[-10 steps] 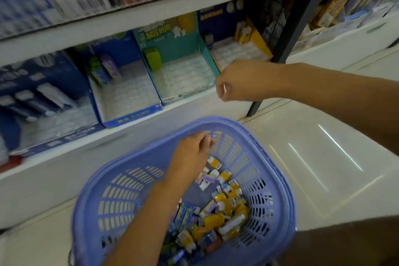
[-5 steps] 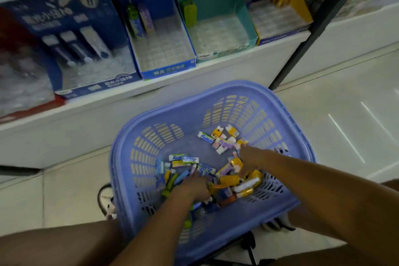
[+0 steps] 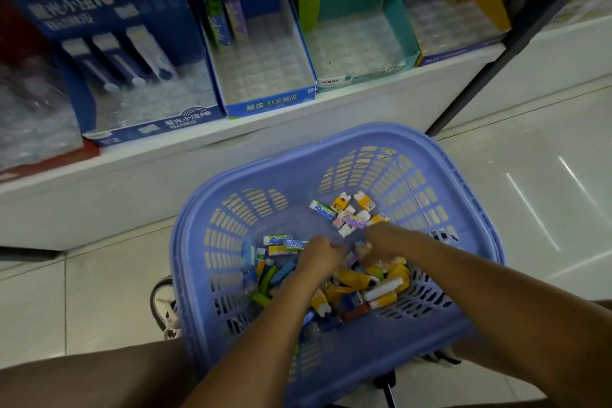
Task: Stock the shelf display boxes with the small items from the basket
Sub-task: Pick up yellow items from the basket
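Where both hands point(image 3: 319, 255) point(image 3: 381, 240) reach — blue basket point(image 3: 463, 195) of small items point(image 3: 351, 212).

Both forearms are slanting up from the frame's lower edge toward its centre. The left hand point(image 3: 319, 257) and right hand point(image 3: 384, 242) are sitting knuckles-up, fingers curled under, nearly touching; their grip is hidden.

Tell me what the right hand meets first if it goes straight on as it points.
Probably the small cluster of white, purple and yellow items just ahead of the right hand in the basket; depth is unclear.
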`<state>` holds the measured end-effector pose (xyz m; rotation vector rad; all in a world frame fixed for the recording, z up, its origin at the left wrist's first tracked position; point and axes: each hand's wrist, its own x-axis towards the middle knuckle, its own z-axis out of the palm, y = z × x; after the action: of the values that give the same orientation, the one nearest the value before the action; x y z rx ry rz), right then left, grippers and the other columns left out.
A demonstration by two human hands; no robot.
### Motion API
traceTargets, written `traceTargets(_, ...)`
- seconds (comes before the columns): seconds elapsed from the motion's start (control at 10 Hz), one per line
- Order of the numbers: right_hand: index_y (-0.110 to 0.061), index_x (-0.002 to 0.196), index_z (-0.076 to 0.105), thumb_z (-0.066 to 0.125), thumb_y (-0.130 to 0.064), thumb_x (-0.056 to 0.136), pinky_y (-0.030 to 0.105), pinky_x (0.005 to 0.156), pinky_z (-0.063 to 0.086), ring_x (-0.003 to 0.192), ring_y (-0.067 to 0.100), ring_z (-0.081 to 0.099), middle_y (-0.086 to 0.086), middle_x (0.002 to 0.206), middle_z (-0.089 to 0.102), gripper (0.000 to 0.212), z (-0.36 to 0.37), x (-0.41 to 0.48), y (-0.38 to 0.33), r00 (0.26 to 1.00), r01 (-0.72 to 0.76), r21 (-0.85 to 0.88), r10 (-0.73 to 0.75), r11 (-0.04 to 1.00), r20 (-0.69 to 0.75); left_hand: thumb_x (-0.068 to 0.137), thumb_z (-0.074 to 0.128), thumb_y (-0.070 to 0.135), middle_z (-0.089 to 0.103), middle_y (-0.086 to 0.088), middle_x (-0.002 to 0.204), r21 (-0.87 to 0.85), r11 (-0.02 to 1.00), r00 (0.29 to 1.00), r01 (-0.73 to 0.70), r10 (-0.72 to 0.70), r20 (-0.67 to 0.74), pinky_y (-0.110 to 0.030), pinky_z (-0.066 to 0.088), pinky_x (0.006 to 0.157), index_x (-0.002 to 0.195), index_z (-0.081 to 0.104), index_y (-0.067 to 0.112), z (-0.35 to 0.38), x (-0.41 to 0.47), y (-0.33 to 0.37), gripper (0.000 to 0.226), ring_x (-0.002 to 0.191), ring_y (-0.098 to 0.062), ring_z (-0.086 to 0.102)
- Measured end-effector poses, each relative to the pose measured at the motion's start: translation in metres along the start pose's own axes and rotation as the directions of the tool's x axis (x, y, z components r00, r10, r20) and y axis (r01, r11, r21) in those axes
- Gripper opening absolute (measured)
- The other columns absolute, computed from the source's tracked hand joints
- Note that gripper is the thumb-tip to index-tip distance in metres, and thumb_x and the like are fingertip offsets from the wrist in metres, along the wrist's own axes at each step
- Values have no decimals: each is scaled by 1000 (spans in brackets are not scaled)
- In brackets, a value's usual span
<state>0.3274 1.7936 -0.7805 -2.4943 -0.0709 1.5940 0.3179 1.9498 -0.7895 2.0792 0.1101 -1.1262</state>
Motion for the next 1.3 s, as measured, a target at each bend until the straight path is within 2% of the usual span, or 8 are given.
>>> traceTargets(0.1, -7, 82, 51, 66, -36, 86, 28, 60, 37, 67, 20, 44, 9, 78, 49, 32, -27, -18, -18, 990, 79, -4, -78, 997, -119, 85, 66, 42, 68, -22, 87, -427, 893, 990, 141, -132, 50, -42, 58, 74, 88, 61, -1, -5, -1, 16, 43, 71, -30, 67)
traceTargets(0.3, -4, 102, 59, 77, -37, 76, 27, 64, 42, 72, 16, 55, 7, 86, 58, 45, -71, -67, -17, 906, 235, 266, -111, 935, -409, 87, 67, 22, 67, -7, 59, -756, 654, 1000, 13, -11, 8, -31, 60, 64, 75, 63, 0, -28, -11, 49, 25, 57, -18, 66)
traceTargets(0.5, 8, 99, 62, 62, -11, 88, 14, 52, 47, 58, 13, 56, 13, 71, 60, 21, -114, -114, 21, 826, 510, 727, -24, 460, -563, 93, 53, 12, 73, -7, 72, -883, 450, 974, -133, 226, -32, -23, 59, 66, 87, 62, -1, -62, -36, 99, 18, 68, -13, 71)
traceTargets(0.6, -1, 106, 68, 66, -16, 86, 13, 51, 42, 54, 7, 50, 10, 70, 58, 25, -143, -137, 44, 683, 622, 641, 89, 451, -725, 89, 55, 7, 73, -13, 95, -953, 254, 955, -165, 281, -91, -27, 59, 77, 107, 61, -1, -73, -45, 117, 21, 85, -20, 71)
traceTargets(0.7, -8, 107, 69, 68, -20, 85, 12, 52, 42, 52, 3, 52, 5, 69, 58, 25, -178, -153, 72, 462, 659, 496, 217, 565, -860, 76, 58, 9, 73, -14, 100, -979, 110, 937, -174, 323, -130, -28, 59, 77, 112, 59, -1, -78, -53, 128, 37, 90, -21, 71)
traceTargets(0.9, 1, 101, 68, 58, -18, 87, 35, 79, 46, 88, 37, 62, 25, 92, 68, 25, -247, -159, 113, 93, 150, 189, 176, 971, -980, 86, 49, -9, 74, 3, 99, -857, 260, 879, -444, 310, -362, -18, 55, 78, 105, 64, 11, -88, -53, 140, 32, 95, -8, 69)
traceTargets(1.1, -7, 81, 57, 44, -5, 95, 32, 75, 45, 90, 35, 58, 20, 90, 59, 20, -296, -144, 115, 339, -238, 20, 102, 971, -935, 74, 58, 3, 72, 2, 109, -853, 276, 870, -444, 358, -338, -13, 53, 76, 114, 62, 10, -98, -54, 152, 41, 103, -9, 67)
traceTargets(1.3, -1, 122, 60, 46, -1, 94, 43, 101, 41, 120, 36, 50, 20, 128, 56, 31, -313, -143, 120, 395, -322, -52, 84, 945, -915, 70, 59, 3, 70, -7, 114, -897, 229, 886, -379, 370, -280, -15, 53, 76, 105, 69, 3, -114, -52, 153, 37, 105, -14, 67)
